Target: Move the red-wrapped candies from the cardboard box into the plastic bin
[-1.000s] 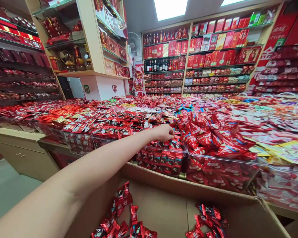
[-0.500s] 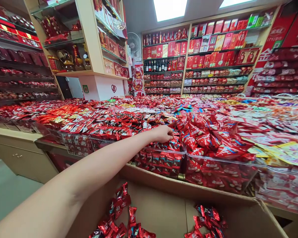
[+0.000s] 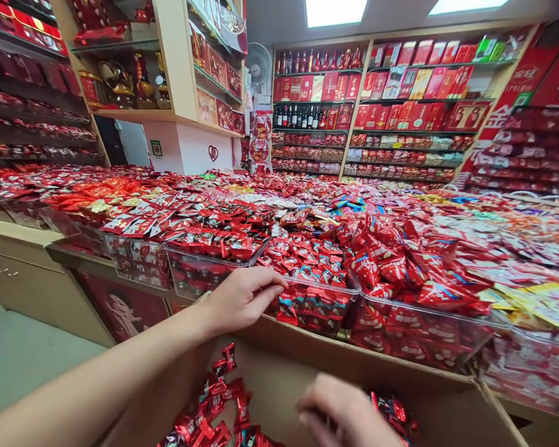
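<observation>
My left hand (image 3: 245, 299) is at the front left corner of a clear plastic bin (image 3: 317, 287). Its fingers and thumb close together on the bin's rim. Small red-wrapped candies (image 3: 307, 256) with blue and dark print fill that bin. Over the open cardboard box (image 3: 354, 354) is my right hand (image 3: 340, 410), blurred by motion with fingers curled; whether it holds anything does not show. Inside the box, loose red candies (image 3: 214, 400) lie in a heap on the left, and more candies (image 3: 394, 410) lie on the right, partly behind my right hand.
Right of the bin stands another bin heaped with larger red packets (image 3: 400, 264). To the left is a bin of dark red packets (image 3: 218, 233). The box's front wall stands against the bins. Shelves with bottles and red gift boxes (image 3: 317, 90) line the back wall.
My left hand has drawn back and left from above the candies to the bin's front rim. My right hand has come into view over the box. The view has shifted slightly.
</observation>
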Motion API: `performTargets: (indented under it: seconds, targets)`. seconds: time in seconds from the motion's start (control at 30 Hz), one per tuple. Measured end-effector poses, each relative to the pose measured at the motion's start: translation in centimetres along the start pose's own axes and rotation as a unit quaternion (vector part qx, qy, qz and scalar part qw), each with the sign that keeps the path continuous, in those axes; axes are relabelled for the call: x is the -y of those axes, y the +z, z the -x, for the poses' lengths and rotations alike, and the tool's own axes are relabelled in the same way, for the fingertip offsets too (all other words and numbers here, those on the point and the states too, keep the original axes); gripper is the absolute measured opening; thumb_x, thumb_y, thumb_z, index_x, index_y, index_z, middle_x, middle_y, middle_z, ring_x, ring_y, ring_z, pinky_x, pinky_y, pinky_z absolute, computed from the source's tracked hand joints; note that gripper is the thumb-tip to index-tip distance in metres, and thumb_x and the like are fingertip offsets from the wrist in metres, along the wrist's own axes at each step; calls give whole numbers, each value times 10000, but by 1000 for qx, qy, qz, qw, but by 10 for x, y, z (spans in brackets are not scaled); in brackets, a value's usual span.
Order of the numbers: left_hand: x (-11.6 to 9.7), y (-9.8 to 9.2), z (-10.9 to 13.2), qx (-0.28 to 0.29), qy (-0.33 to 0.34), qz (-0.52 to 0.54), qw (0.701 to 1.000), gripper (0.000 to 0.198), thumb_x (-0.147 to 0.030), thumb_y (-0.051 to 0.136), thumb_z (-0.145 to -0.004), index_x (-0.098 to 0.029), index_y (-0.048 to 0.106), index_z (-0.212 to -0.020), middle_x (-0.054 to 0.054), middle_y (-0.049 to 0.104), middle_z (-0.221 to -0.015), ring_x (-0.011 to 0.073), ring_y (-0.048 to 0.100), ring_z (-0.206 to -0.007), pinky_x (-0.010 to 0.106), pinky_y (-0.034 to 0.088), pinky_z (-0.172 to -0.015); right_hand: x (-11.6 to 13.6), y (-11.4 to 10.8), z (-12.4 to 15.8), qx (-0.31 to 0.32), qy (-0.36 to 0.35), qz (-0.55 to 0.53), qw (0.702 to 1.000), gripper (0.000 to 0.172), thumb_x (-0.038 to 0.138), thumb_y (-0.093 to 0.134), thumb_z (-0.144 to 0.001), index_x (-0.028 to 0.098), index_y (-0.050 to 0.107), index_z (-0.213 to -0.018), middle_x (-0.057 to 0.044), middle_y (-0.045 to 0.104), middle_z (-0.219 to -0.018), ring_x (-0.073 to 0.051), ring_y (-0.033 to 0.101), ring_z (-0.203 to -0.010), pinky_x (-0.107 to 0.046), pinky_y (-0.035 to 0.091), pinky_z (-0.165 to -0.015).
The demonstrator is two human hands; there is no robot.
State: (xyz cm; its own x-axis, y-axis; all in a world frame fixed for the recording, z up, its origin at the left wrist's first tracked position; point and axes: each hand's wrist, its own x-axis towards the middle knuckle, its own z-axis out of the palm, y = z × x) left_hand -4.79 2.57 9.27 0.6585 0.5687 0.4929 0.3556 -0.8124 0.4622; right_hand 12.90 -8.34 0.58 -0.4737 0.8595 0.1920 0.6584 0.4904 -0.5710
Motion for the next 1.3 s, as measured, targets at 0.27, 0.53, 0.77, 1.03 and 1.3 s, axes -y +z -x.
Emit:
performTargets:
  seconds: [0.27, 0.53, 0.77, 1.03, 1.3]
  targets:
    - [47, 3, 28, -99, -133, 93, 982, 194, -297, 446, -769, -157, 555, -847, 6, 574, -730, 91, 502, -623, 186, 411, -584, 9, -125, -77, -104, 125, 261, 952, 197, 209, 426, -752, 204, 617, -799, -17, 659, -764, -141, 581, -691, -230, 414, -628]
    - [44, 2, 37, -59, -126, 104, 985, 179, -277, 427, -779, -181, 567, -836, -8, 586, -785, 94, 518, -712, 189, 394, -669, -12, -121, -125, 88, 202, 336, 916, 174, 109, 495, -561, 181, 632, -641, -36, 649, -640, -151, 560, -582, -222, 354, -477]
    - [45, 4, 37, -52, -128, 112, 984, 180, -265, 420, -778, -169, 566, -816, -11, 583, -749, 87, 513, -681, 179, 391, -648, -24, -118, -127, 115, 226, 276, 927, 166, 125, 462, -586, 178, 573, -697, 22, 595, -575, -66, 492, -435, -149, 324, -373]
    - [44, 5, 35, -38, -133, 114, 984, 171, -254, 427, -769, -168, 569, -806, -10, 587, -749, 86, 509, -679, 178, 389, -646, -15, -127, -130, 117, 218, 304, 920, 175, 116, 524, -557, 162, 595, -710, -14, 627, -641, -113, 546, -549, -180, 355, -428]
    - [44, 6, 36, -35, -127, 102, 986, 174, -249, 418, -768, -169, 569, -803, -6, 587, -744, 92, 513, -677, 188, 393, -649, -10, -126, -136, 160, 207, 317, 912, 163, 146, 530, -613, 183, 623, -742, 6, 656, -648, -97, 573, -520, -163, 378, -424]
